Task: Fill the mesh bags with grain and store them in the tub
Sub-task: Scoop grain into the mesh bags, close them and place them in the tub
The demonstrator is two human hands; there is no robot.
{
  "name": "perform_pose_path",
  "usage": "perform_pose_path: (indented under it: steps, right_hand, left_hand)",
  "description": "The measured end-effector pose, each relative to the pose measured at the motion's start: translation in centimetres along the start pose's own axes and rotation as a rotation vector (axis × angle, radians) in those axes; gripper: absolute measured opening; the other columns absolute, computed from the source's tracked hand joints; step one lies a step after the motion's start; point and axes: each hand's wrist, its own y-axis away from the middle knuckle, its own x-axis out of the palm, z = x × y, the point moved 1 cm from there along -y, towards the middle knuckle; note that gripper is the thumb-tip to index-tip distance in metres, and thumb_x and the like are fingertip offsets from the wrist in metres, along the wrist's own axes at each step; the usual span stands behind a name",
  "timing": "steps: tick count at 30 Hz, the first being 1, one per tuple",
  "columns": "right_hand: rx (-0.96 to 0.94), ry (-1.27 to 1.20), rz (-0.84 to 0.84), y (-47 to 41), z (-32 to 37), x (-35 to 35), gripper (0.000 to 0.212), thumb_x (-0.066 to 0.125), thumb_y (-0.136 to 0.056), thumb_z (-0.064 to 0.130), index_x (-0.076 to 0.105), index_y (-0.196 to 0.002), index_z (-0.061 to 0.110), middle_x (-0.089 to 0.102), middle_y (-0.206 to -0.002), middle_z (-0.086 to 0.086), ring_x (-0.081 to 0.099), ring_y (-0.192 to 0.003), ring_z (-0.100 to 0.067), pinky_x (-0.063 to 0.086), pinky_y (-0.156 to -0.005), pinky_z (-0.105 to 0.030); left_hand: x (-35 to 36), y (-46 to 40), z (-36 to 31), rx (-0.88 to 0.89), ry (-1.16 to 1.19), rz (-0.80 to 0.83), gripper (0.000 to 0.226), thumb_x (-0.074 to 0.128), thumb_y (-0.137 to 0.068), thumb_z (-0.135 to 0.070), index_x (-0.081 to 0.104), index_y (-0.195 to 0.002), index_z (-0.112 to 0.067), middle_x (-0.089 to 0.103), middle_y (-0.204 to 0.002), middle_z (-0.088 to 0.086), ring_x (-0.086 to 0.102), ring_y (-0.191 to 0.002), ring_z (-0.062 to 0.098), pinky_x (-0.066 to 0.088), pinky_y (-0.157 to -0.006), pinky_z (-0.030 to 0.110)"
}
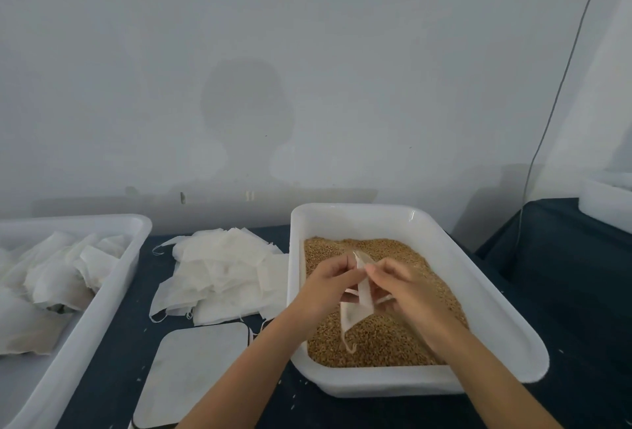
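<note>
A: So, from the head view, what step is this?

B: Opening an empty bag, I'd judge. Both hands hover over the grain tray (485, 295) at lower right of the frame. The left hand (325, 286) and the right hand (403, 286) each pinch the top edge of one mesh bag (357, 305), fingers curled on the cloth, as if parting its mouth.

A: Is anything in the bag yet?

B: It hangs limp and flat, its lower corner trailing down to the grain (383, 336), so I'd say it holds nothing yet.

A: Where are the rest?

B: A loose pile of empty bags (222, 274) lies on the dark table (564, 309), left of the tray at mid frame. At the far left stands the tub (102, 309), already holding several bags (51, 274) that look plump.

A: And that flat pale thing at the bottom?

B: A grey board (195, 370) with rounded corners; I can't tell its purpose.

A: What does the next move call for?

B: Getting the mouth properly open, then one hand keeping it wide while the other scoops grain in. The mesh is floppy, so the opening could collapse and spill.
</note>
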Motion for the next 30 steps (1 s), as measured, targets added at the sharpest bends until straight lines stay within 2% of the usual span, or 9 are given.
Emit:
perform_pose_path:
  steps: [4, 9, 12, 14, 15, 18, 21, 25, 30]
  right_hand:
    - [0.168, 0.037, -0.091, -1.1, -1.1, -0.1, 0.029, 0.047, -0.096, 0.036, 0.053, -0.109, 0.011, 0.062, -0.104, -0.011, 0.064, -0.096, -0.025, 0.054, -0.087, -0.041]
    - [0.390, -0.468, -0.013, -1.2, -1.0, -1.0, 0.030, 0.053, -0.095, 0.027, 0.059, -0.105, 0.000, 0.069, -0.094, -0.019, 0.067, -0.081, -0.030, 0.059, -0.069, -0.039]
    - [0.328, -0.450, -0.032, -1.2, -0.7, -1.3, 0.017, 0.060, -0.085, 0.009, 0.060, -0.098, -0.001, 0.070, -0.087, -0.017, 0.065, -0.078, -0.030, 0.057, -0.068, -0.038]
    - [0.259, -0.397, -0.107, -1.1, -0.6, -1.3, 0.007, 0.060, -0.086, 0.006, 0.061, -0.090, 0.000, 0.069, -0.089, -0.020, 0.065, -0.078, -0.031, 0.057, -0.060, -0.036]
    - [0.217, -0.343, -0.141, -1.0, -0.6, -1.3, 0.006, 0.060, -0.088, 0.007, 0.061, -0.088, 0.000, 0.068, -0.088, -0.020, 0.064, -0.074, -0.029, 0.056, -0.054, -0.032]
    - [0.055, -0.110, -0.205, -0.9, -0.4, -1.0, 0.014, 0.059, -0.091, 0.011, 0.059, -0.083, 0.000, 0.062, -0.079, -0.018, 0.059, -0.062, -0.024, 0.055, -0.057, -0.033]
    - [-0.062, -0.049, -0.178, -0.7, -0.1, -0.3, 0.017, 0.056, -0.092, 0.010, 0.053, -0.081, -0.003, 0.061, -0.071, -0.013, 0.057, -0.057, -0.025, 0.049, -0.054, -0.037]
    - [-0.092, -0.044, -0.071, -0.6, -0.2, 0.6, 0.020, 0.050, -0.096, 0.013, 0.056, -0.085, -0.003, 0.064, -0.069, -0.008, 0.062, -0.062, -0.019, 0.051, -0.060, -0.034]
    - [-0.109, -0.073, -0.020, -0.4, -0.2, 0.9, 0.025, 0.042, -0.099, 0.011, 0.059, -0.083, 0.001, 0.067, -0.072, -0.015, 0.064, -0.068, -0.032, 0.055, -0.061, -0.034]
  left_hand:
    - [-0.6, -0.2, 0.4, -0.108, 0.247, -0.098, 0.014, 0.045, -0.097, -0.013, 0.058, -0.093, -0.010, 0.061, -0.089, 0.005, 0.059, -0.084, 0.016, 0.052, -0.072, 0.028]
    - [-1.3, -0.3, 0.4, -0.151, 0.562, -0.159, 0.021, 0.042, -0.097, -0.012, 0.060, -0.107, -0.007, 0.069, -0.102, 0.012, 0.065, -0.093, 0.023, 0.055, -0.074, 0.038]
    - [-1.2, -0.4, 0.5, -0.139, 0.553, -0.235, 0.018, 0.043, -0.097, -0.012, 0.057, -0.107, -0.006, 0.065, -0.106, 0.014, 0.062, -0.097, 0.023, 0.054, -0.079, 0.035]
    - [-1.3, -0.4, 0.6, -0.082, 0.221, -0.408, 0.004, 0.050, -0.095, -0.012, 0.051, -0.092, -0.012, 0.058, -0.096, 0.006, 0.057, -0.085, 0.013, 0.052, -0.067, 0.018]
    - [-1.3, -0.4, 0.7, -0.021, -0.034, -0.505, 0.011, 0.054, -0.093, -0.011, 0.046, -0.088, -0.016, 0.053, -0.095, 0.002, 0.053, -0.081, 0.009, 0.047, -0.062, 0.011]
    - [-0.9, -0.3, 1.0, 0.217, -0.598, -0.611, 0.030, 0.064, -0.081, -0.005, 0.041, -0.093, -0.019, 0.043, -0.097, -0.004, 0.043, -0.087, 0.012, 0.038, -0.073, 0.016]
    - [-0.6, -0.4, 1.3, 0.324, -0.749, -0.530, 0.023, 0.065, -0.080, -0.011, 0.045, -0.089, -0.019, 0.041, -0.093, -0.006, 0.039, -0.086, 0.011, 0.033, -0.077, 0.016]
    - [0.1, -0.4, 1.3, 0.025, -0.287, -0.162, 0.019, 0.052, -0.095, -0.028, 0.049, -0.081, -0.015, 0.055, -0.082, 0.001, 0.053, -0.076, 0.014, 0.045, -0.070, 0.025]
    - [0.1, -0.3, 1.1, 0.051, -0.307, -0.116, 0.026, 0.056, -0.093, -0.028, 0.050, -0.078, -0.008, 0.056, -0.079, 0.012, 0.059, -0.075, 0.026, 0.054, -0.076, 0.045]
